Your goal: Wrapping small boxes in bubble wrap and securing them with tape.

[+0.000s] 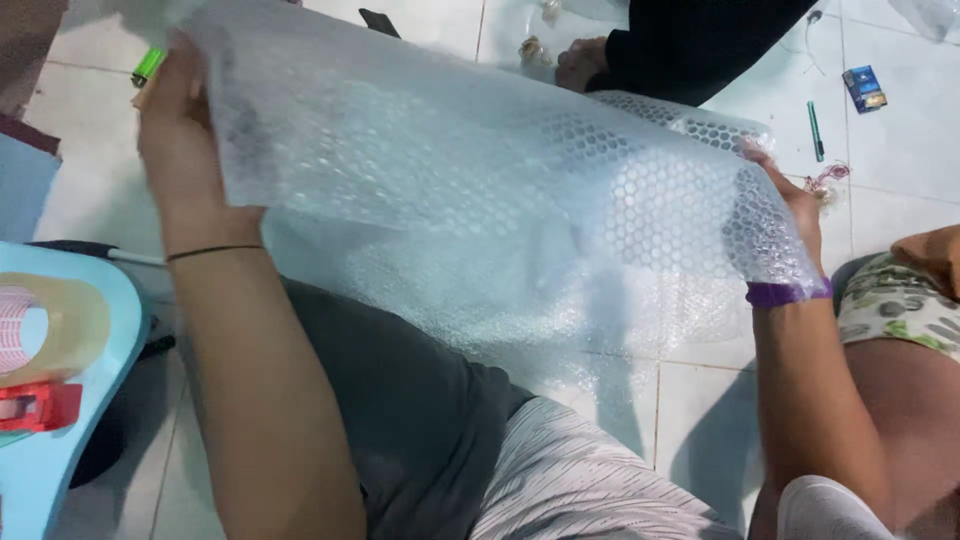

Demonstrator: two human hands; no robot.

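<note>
A: Where is the bubble wrap sheet (480,200)?

B: Spread above the lap and tiled floor (700,410). Left hand (175,120) clasps its left edge; right hand (800,205) grasps the right.

A: Surroundings?

B: Tape roll (50,325) on a blue stool (60,460), left.

Both arms up and spread wide — left hand (178,120) raised, fingers curled closed in a grip, thin black band on its wrist. Right hand (800,205) out at the far side, mostly hidden, purple band at the wrist — forearm upright.
</note>
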